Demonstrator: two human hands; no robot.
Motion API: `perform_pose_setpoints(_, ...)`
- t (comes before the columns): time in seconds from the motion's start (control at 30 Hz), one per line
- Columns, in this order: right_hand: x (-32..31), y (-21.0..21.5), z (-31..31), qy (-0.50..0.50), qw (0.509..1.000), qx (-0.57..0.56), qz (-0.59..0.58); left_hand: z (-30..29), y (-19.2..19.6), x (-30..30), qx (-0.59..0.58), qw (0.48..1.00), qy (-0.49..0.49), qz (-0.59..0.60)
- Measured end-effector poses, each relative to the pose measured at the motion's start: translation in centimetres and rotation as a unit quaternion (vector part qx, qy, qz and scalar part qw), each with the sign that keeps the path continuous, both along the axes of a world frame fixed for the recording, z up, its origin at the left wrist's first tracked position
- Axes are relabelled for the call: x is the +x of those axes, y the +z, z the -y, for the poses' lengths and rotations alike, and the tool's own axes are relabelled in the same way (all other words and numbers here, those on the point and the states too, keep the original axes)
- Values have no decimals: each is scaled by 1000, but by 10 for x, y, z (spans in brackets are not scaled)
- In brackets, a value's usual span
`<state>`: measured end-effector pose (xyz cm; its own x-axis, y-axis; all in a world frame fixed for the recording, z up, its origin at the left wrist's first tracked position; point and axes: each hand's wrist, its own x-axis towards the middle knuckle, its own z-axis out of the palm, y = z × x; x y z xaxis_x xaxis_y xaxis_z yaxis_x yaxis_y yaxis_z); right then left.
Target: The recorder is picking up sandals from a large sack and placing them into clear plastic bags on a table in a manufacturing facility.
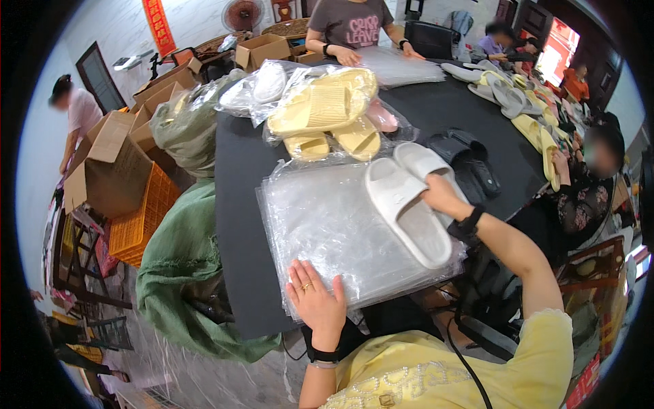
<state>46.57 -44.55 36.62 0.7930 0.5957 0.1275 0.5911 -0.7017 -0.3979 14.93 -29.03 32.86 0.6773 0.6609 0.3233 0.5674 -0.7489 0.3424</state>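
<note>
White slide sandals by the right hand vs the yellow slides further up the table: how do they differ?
The white foam slide sandals are bare; the pale yellow foam slide sandals are sealed in clear plastic bags. The white pair lies on the stack of clear plastic bags with the right hand touching it; no hand touches the yellow ones, which are piled further up the black table. Both are the same slide shape.

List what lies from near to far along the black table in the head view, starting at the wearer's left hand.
Left hand → stack of clear plastic bags → bagged yellow slippers → a co-worker's stack of clear bags at the far edge.
</note>
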Motion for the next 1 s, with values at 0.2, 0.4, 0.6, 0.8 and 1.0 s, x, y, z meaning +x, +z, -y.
perform_pose_setpoints(0.2, -30, 64, -38, 141, 983, 78, -87, 2, 3, -3, -12, 1000, 1, 3)
perform_pose_setpoints(0.4, -116, 52, -137, 421, 902, 16, -99, 1, -3, -9, -30, 999, -41, -11)
perform_pose_setpoints(0.6, -73, 20, -174, 264, 964, -9, -19, 4, -5, 1, 12, 1000, -7, 18)
perform_pose_setpoints(0.8, -89, 20, -108, 306, 949, -54, -54, 4, -2, -2, -1, 1000, 10, -4)
perform_pose_setpoints(1.0, -10, 9, -12, 75, 995, -56, 16, 2, -2, -1, 12, 1000, 16, 7)
